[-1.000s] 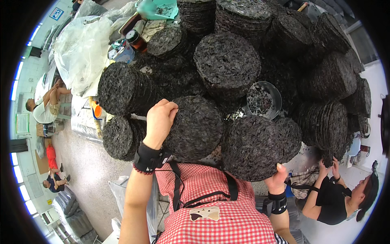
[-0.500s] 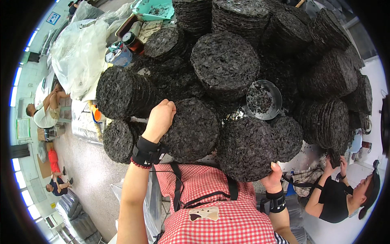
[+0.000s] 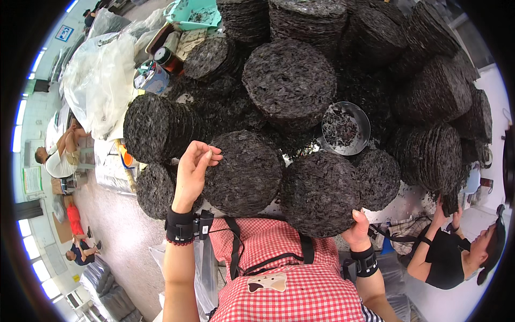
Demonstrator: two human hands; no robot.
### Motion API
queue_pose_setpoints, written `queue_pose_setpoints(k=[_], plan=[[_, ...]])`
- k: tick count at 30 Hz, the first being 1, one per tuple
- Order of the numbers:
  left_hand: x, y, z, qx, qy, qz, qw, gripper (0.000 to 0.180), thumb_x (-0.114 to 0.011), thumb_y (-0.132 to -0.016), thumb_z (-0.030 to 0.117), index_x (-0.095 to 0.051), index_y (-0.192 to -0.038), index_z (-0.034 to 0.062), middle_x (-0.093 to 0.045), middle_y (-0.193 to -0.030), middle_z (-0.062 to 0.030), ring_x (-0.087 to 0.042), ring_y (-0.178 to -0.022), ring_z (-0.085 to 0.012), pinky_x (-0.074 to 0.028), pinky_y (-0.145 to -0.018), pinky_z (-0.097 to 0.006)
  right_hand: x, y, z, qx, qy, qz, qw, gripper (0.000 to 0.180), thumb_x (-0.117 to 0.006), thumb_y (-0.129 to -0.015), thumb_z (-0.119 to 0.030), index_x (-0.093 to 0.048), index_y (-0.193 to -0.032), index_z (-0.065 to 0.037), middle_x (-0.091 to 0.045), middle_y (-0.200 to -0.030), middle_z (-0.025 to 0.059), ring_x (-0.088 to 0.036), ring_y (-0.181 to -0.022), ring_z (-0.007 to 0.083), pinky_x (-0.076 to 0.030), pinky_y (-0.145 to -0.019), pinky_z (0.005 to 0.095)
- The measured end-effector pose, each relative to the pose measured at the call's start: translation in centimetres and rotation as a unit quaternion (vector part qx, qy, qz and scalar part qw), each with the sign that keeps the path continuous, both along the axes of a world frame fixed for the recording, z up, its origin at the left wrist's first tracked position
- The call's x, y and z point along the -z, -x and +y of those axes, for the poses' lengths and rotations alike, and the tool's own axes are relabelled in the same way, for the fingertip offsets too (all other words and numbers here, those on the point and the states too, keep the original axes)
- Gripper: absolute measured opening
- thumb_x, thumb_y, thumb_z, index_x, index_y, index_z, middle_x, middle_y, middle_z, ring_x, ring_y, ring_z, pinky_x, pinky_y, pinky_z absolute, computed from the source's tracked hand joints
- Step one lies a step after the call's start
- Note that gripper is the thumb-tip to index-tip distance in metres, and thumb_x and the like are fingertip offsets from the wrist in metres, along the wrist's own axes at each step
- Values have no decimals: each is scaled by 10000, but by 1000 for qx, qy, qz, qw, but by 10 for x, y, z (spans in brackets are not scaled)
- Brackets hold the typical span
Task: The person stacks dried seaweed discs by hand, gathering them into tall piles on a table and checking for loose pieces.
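Two round, dark cakes of dried seaweed lie side by side in front of me. At the upper left edge of the left seaweed cake (image 3: 244, 174) is my left hand (image 3: 194, 169), its thumb and fingers pinched together. Whatever is in that pinch, if anything, is too small to make out. My right hand (image 3: 358, 228) grips the lower right rim of the right seaweed cake (image 3: 321, 196), thumb on top and fingers hidden beneath. Just beyond that cake stands a round, clear-walled dish (image 3: 346, 129) with dark flakes and scraps in it.
Tall stacks of seaweed cakes (image 3: 289, 80) crowd the table's far side and right. At the left are a jar (image 3: 166, 58), a tub (image 3: 153, 78), a turquoise tray (image 3: 196, 13) and plastic sheeting (image 3: 99, 75). A co-worker (image 3: 448, 257) handles seaweed at the right.
My left hand has shifted left and slightly down, turning so its pinched fingertips show. My right hand keeps its hold on the right cake's rim. The whole view has shifted slightly.
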State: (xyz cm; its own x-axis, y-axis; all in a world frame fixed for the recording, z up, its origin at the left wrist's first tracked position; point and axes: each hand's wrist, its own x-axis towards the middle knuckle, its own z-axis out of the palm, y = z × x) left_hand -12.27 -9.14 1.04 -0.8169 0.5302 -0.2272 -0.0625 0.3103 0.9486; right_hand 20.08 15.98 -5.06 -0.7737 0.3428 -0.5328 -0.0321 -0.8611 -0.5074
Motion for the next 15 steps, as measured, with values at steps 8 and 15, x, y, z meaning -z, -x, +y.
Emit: queue_pose_setpoints(k=[8,15], plan=[[-25,-62,60,61,-83,-138,985,46,-514,-954,60,-517,-979,22,-644,-906,-85,-644,-807,-145,-533,-736,-271,3,-7,2,48,36,-1,998,627,-626,-771,-258,-445,-1327,-31,-556,-1258,117,-546,-1145,279,-440,-995,435],[22,-133,188,25,-207,-279,938,62,-558,-940,51,-535,-949,-6,-666,-926,-114,-666,-792,-173,-548,-726,-273,-1,-33,32,156,-29,-42,986,534,-569,-841,-316,-510,-1264,5,-588,-1244,118,-569,-1116,288,-436,-992,428]])
